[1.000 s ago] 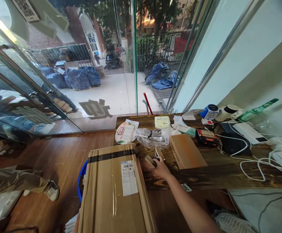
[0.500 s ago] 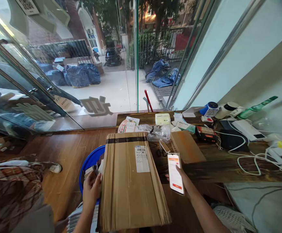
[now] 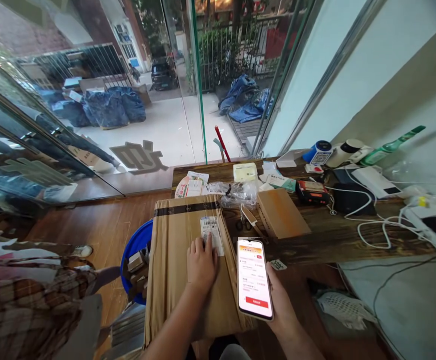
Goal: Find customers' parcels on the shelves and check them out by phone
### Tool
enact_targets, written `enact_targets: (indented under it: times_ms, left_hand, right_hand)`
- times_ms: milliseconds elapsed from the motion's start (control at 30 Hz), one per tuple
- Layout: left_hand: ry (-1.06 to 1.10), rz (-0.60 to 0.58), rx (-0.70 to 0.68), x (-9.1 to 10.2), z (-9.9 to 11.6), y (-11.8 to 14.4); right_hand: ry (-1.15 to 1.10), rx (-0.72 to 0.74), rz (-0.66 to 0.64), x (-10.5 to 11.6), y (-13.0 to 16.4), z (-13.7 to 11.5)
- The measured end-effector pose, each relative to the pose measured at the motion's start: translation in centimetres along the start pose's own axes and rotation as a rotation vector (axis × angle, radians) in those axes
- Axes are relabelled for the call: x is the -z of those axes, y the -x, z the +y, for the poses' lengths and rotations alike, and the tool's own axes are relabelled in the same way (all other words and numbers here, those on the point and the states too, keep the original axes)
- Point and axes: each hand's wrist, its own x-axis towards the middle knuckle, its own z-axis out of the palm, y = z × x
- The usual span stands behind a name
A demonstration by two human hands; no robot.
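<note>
A long cardboard box sealed with black tape lies in front of me, leaning against the wooden desk's left end. My left hand rests flat on top of it, fingertips on the white shipping label. My right hand holds a smartphone just right of the box, its lit screen facing me with a red button at the bottom.
The wooden desk carries a smaller cardboard box, scissors, a plastic bag, a white device, cables and chargers. A blue bin stands left of the box. A person in plaid is at the left. Glass walls stand ahead.
My left hand moved from the box's left edge onto its top, by the label. My right hand brought the phone lower and closer to me. The view tilted down slightly.
</note>
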Motion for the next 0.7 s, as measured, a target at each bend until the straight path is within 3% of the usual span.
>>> enact_targets:
  times_ms: [367,700]
  left_hand:
    - [-0.024,-0.073,-0.013,0.09,0.02,-0.19]
    - [-0.04,0.001,0.017,0.0,0.13,-0.16]
  right_hand:
    - [0.263,0.147,-0.166,-0.04,-0.24,0.05]
    - [0.397,0.24,-0.379,-0.13,-0.39,-0.26]
